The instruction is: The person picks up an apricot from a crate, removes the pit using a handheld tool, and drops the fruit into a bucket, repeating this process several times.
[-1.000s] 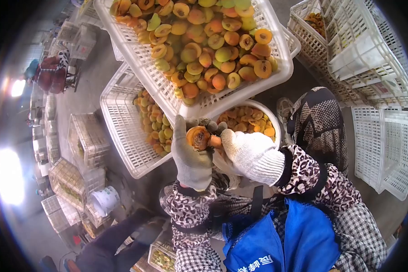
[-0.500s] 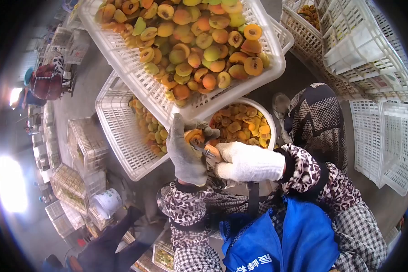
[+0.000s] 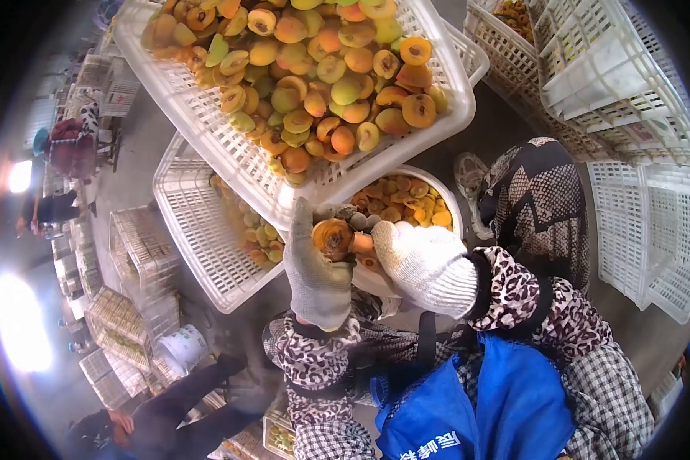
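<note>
Just on your side of the top crate [image 3: 406, 147], your left hand [image 3: 318, 284] keeps its grip closed around a fruit [image 3: 332, 238]. Your right hand [image 3: 429, 268], also near this crate, grips the tool [image 3: 363, 244] at its orange handle; its tip I cannot see. Partly beneath the top crate stand the low crate [image 3: 188, 211], to its left, and the tub [image 3: 453, 205], both containing more fruit.

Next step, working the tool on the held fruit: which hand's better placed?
Right, I'd judge. The right hand already grips the tool, close beside the fruit. The left hand is occupied holding that fruit.
</note>
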A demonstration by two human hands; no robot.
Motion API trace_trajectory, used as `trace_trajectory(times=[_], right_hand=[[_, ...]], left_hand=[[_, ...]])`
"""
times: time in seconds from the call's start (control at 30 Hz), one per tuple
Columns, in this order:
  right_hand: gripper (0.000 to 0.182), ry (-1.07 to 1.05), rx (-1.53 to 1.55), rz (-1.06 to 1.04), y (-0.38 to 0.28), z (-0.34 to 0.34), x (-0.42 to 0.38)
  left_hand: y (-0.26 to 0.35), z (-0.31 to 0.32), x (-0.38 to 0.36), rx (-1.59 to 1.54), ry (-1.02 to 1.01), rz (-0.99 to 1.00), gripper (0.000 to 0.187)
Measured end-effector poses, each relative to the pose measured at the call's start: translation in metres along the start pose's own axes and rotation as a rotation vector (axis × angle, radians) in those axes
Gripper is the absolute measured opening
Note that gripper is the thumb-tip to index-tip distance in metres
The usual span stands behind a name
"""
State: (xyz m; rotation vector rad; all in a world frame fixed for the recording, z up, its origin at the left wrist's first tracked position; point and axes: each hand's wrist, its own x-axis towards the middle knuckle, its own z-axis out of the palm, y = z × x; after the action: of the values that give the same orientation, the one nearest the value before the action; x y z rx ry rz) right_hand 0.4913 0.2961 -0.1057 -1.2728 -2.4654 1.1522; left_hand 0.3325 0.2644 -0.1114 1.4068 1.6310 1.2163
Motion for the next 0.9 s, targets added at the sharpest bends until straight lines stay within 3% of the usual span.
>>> trace_trajectory(times=[0.07, 0.2, 0.27, 0.3, 0.37, 0.4, 0.43, 0.5, 0.6, 0.63, 0.67, 0.73, 0.8, 0.87, 0.9], right_hand=[[0.029, 0.028, 0.003, 0.038, 0.0, 0.0, 0.004], [0.032, -0.114, 0.056, 0.075, -0.006, -0.002, 0.003], [0.032, -0.129, 0.136, 0.05, -0.002, 0.01, 0.0], [0.032, -0.141, 0.216, 0.024, 0.001, 0.017, -0.001], [0.033, -0.143, 0.364, 0.016, 0.009, 0.027, -0.006], [0.033, -0.144, 0.513, 0.008, 0.011, 0.03, -0.009], [0.033, -0.143, 0.512, 0.007, 0.009, 0.029, -0.009], [0.036, -0.147, 0.33, -0.009, 0.002, 0.024, -0.009], [0.038, -0.288, 0.37, 0.098, -0.008, -0.002, 0.0], [0.035, -0.432, 0.592, 0.217, -0.01, -0.015, 0.003], [0.035, -0.434, 0.589, 0.214, -0.007, -0.017, 0.004], [0.028, -0.588, 0.928, 0.269, -0.001, -0.021, 0.003], [0.027, -0.167, 0.395, 0.16, -0.009, 0.011, -0.008], [0.032, -0.044, 0.35, -0.057, 0.004, 0.03, -0.01], [0.032, -0.044, 0.352, -0.058, 0.003, 0.029, -0.009]], left_hand=[[-0.007, -0.004, -0.002, 0.005, -0.042, 0.053, 0.068], [-0.015, -0.012, -0.005, 0.309, -0.093, -0.084, 0.072], [-0.021, -0.009, -0.006, -0.132, -0.024, -0.304, 0.07], [-0.019, -0.006, -0.006, -0.133, -0.023, -0.306, 0.07], [-0.007, 0.001, -0.003, -0.534, 0.199, -0.514, 0.036], [0.003, 0.001, 0.0, -0.534, 0.2, -0.514, 0.036], [0.014, 0.001, 0.005, -0.614, 0.213, -0.593, 0.025], [0.023, 0.003, 0.01, -0.691, 0.225, -0.671, 0.031], [0.027, 0.007, 0.012, -0.647, 0.235, -0.709, 0.046], [0.029, 0.007, 0.013, -0.664, 0.265, -0.725, 0.044], [0.029, 0.008, 0.014, -0.682, 0.295, -0.74, 0.042], [0.024, 0.009, 0.014, -0.683, 0.301, -0.72, 0.041], [0.021, 0.012, 0.014, -0.685, 0.306, -0.705, 0.039], [0.02, 0.014, 0.014, -0.544, 0.304, -0.649, 0.035], [0.018, 0.013, 0.014, -0.541, 0.305, -0.649, 0.035]])
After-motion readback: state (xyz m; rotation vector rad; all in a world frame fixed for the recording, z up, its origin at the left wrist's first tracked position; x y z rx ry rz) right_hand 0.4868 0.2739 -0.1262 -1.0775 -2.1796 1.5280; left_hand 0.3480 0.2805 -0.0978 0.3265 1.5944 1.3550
